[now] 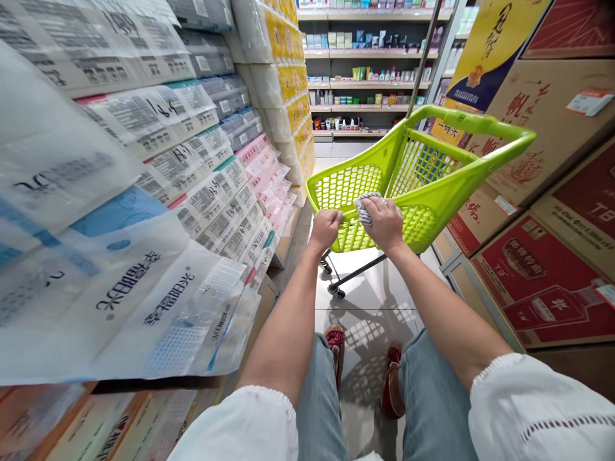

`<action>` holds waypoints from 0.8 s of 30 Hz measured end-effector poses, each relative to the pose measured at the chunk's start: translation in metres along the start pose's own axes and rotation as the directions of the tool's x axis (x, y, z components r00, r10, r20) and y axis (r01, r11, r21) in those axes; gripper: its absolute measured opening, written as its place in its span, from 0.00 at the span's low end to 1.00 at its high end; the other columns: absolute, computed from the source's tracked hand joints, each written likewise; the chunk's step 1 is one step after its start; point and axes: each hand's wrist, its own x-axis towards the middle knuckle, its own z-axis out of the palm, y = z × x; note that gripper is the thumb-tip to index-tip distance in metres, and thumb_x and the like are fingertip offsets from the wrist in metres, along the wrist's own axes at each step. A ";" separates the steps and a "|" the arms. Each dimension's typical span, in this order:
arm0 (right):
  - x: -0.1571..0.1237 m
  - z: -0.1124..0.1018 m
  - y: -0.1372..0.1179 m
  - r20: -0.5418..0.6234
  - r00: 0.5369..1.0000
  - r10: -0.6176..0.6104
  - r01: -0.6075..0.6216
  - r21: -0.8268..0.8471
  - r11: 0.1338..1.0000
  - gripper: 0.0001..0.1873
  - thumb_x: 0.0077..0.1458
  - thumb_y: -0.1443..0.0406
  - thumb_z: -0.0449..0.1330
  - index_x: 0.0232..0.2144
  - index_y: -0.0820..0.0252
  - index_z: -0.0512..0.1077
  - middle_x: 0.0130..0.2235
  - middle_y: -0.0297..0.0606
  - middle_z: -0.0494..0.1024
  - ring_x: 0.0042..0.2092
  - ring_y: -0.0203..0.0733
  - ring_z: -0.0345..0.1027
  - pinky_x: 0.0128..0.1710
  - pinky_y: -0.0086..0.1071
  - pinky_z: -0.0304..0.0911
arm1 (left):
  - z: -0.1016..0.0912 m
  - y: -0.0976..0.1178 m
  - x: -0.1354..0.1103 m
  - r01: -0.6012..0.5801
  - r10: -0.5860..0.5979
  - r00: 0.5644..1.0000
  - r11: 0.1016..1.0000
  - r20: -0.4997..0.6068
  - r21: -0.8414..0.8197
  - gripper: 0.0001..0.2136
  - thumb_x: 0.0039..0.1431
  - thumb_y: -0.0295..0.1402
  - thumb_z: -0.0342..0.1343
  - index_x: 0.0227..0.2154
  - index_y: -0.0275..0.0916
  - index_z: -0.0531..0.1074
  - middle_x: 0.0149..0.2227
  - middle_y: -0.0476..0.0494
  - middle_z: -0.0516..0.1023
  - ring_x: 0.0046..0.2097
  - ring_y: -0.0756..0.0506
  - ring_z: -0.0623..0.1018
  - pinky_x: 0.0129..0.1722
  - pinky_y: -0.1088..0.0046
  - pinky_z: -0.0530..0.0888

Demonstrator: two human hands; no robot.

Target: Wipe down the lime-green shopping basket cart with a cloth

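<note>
A lime-green shopping cart (432, 221) with a perforated plastic basket stands in front of me, its handle end toward the right. My left hand (327, 227) is closed around the basket's rim at the near left corner. In my right hand (385, 221) is a crumpled grey-and-white cloth (365, 208), pressed against the rim on the near side. The fingers of my right hand bend over the cloth and hide part of it. Below the basket, a dark frame and small caster wheels (336, 291) rest on the floor.
Stacked packs of paper goods (202, 211) line the left side, with yellow-and-white bundles (281, 83) behind them. Cardboard liquor boxes (542, 282) are piled on the right. Shelves of small bottles and boxes (369, 83) cross the far end. Tiled floor (368, 320) runs between.
</note>
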 end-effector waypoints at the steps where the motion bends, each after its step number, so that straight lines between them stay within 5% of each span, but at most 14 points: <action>1: 0.000 -0.001 0.010 -0.016 0.999 0.045 -0.045 -0.010 0.999 0.23 0.58 0.59 0.53 0.55 0.53 0.66 0.56 0.41 0.70 0.51 0.53 0.58 0.48 0.42 0.55 | 0.000 0.000 0.000 0.007 -0.007 1.000 1.000 -0.008 0.005 0.17 0.64 0.36 0.44 0.18 0.40 0.58 0.24 0.47 0.69 0.30 0.47 0.67 0.34 0.68 0.62; 6: 0.000 0.007 0.013 -0.131 0.971 0.201 -0.198 0.037 0.980 0.23 0.57 0.58 0.52 0.53 0.58 0.68 0.53 0.44 0.71 0.48 0.53 0.58 0.48 0.43 0.56 | 0.006 0.005 0.002 0.019 -0.017 0.999 0.999 -0.038 0.039 0.17 0.64 0.36 0.44 0.19 0.40 0.58 0.24 0.47 0.69 0.30 0.47 0.67 0.35 0.68 0.61; 11: -0.001 0.014 -0.039 -0.059 0.998 0.033 -0.030 0.064 0.998 0.22 0.58 0.58 0.52 0.54 0.55 0.68 0.54 0.43 0.71 0.49 0.52 0.58 0.47 0.42 0.55 | 0.010 0.003 0.005 0.024 -0.021 0.998 0.999 -0.051 0.046 0.15 0.62 0.33 0.44 0.19 0.40 0.58 0.25 0.46 0.70 0.32 0.46 0.68 0.35 0.69 0.62; 14: 0.000 0.013 -0.047 -0.011 0.998 -0.067 0.067 0.050 0.997 0.21 0.60 0.58 0.51 0.55 0.52 0.67 0.55 0.40 0.71 0.50 0.51 0.58 0.47 0.41 0.54 | 0.007 -0.001 0.006 0.026 -0.025 0.999 0.999 -0.048 0.022 0.14 0.61 0.31 0.45 0.19 0.40 0.58 0.25 0.46 0.70 0.31 0.47 0.68 0.34 0.69 0.62; 18: 0.002 0.008 -0.017 0.034 0.994 -0.107 0.107 -0.015 0.994 0.20 0.62 0.60 0.48 0.55 0.49 0.66 0.56 0.39 0.70 0.50 0.51 0.58 0.46 0.41 0.53 | 0.003 -0.008 0.006 0.020 -0.021 0.999 1.000 -0.049 -0.012 0.16 0.62 0.35 0.46 0.18 0.40 0.58 0.22 0.48 0.68 0.29 0.48 0.67 0.32 0.70 0.61; 24: -0.001 0.005 0.028 -0.059 0.994 0.097 -0.102 -0.077 0.992 0.22 0.59 0.61 0.51 0.55 0.54 0.67 0.55 0.43 0.70 0.51 0.54 0.57 0.47 0.43 0.54 | 0.002 -0.013 0.007 0.036 -0.037 0.999 0.999 -0.034 -0.023 0.17 0.62 0.38 0.46 0.18 0.40 0.59 0.22 0.49 0.66 0.29 0.48 0.67 0.31 0.71 0.60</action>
